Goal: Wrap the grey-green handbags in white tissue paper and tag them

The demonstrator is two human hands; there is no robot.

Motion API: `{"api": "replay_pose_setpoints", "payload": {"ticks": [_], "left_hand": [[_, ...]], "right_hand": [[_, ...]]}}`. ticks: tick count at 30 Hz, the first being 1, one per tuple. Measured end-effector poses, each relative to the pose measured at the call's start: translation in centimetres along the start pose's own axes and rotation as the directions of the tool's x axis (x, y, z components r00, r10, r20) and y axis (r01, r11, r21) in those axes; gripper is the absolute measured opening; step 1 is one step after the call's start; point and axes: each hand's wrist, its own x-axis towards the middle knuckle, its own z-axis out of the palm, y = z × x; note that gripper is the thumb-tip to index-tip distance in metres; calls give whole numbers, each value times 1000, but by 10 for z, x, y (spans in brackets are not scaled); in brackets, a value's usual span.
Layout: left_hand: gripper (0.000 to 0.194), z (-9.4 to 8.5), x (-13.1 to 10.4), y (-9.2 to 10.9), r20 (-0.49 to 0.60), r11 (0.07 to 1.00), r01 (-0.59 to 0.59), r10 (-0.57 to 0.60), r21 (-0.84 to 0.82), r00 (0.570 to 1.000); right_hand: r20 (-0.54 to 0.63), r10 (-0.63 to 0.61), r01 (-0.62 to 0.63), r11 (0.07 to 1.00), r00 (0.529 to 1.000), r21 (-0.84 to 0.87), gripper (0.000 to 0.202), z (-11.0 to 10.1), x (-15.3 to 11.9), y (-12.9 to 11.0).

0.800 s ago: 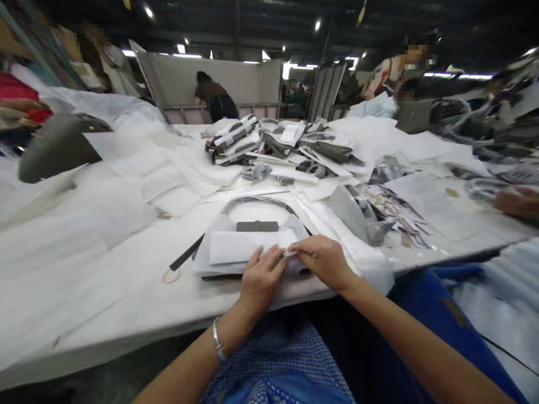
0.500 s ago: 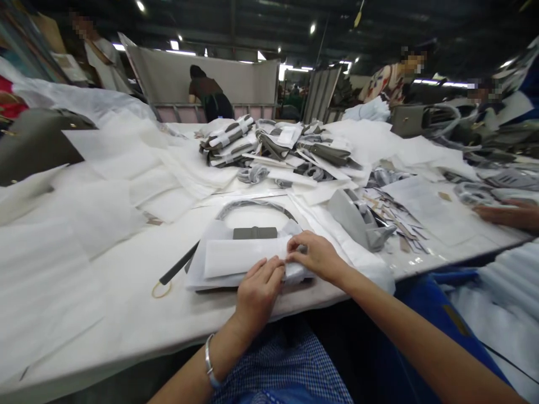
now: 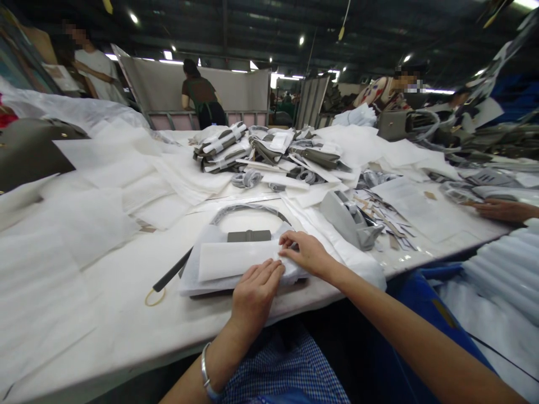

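Observation:
A dark grey-green bag [image 3: 249,236] with a wrapped loop handle [image 3: 248,207] lies flat near the table's front edge, mostly under white sheets. A folded white foam strip [image 3: 231,259] crosses its front. My left hand [image 3: 257,286] lies flat on the strip's lower right part, fingers stretched out. At the strip's right end my right hand [image 3: 301,251] is closed in a pinch; what its fingertips hold is too small to make out. A dark strap [image 3: 172,270] with a yellow loop [image 3: 155,296] sticks out at the bag's left.
Wrapped bag parts [image 3: 269,151] are heaped behind. White sheets [image 3: 88,207] spread at left. A grey tape dispenser [image 3: 346,217] stands right, beside scattered cards [image 3: 385,216]. A blue bin [image 3: 421,314] sits at lower right. Another person's hand [image 3: 503,210] shows at the right edge.
The view has shifted slightly, so the table things appear a little further left. Both hands keep nearly the same place on the strip. A person in the background has straightened somewhat.

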Motion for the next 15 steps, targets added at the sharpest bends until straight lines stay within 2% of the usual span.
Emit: {"api": "replay_pose_setpoints", "payload": {"ticks": [2, 5, 8, 10, 12, 15], "left_hand": [[28, 0, 0, 0, 13, 1000, 1, -1, 2, 1000], [28, -1, -1, 0, 6, 1000, -3, 3, 0, 1000], [29, -1, -1, 0, -14, 1000, -24, 24, 4, 1000], [30, -1, 0, -1, -25, 999, -35, 35, 10, 999], [29, -2, 0, -1, -35, 999, -38, 39, 16, 999], [30, -2, 1, -1, -41, 999, -39, 40, 25, 998]], "right_hand": [[-55, -1, 1, 1000, 998, 5, 9, -10, -7, 1], [-216, 24, -30, 999, 976, -26, 12, -45, -20, 13], [-400, 149, -226, 962, 904, -152, 19, -95, -32, 40], [-469, 248, -381, 900, 848, -212, 22, -128, -35, 62], [-480, 334, -481, 847, 811, -224, 20, -153, -34, 84], [-407, 454, -564, 799, 792, -208, 16, -173, -24, 110]]}}
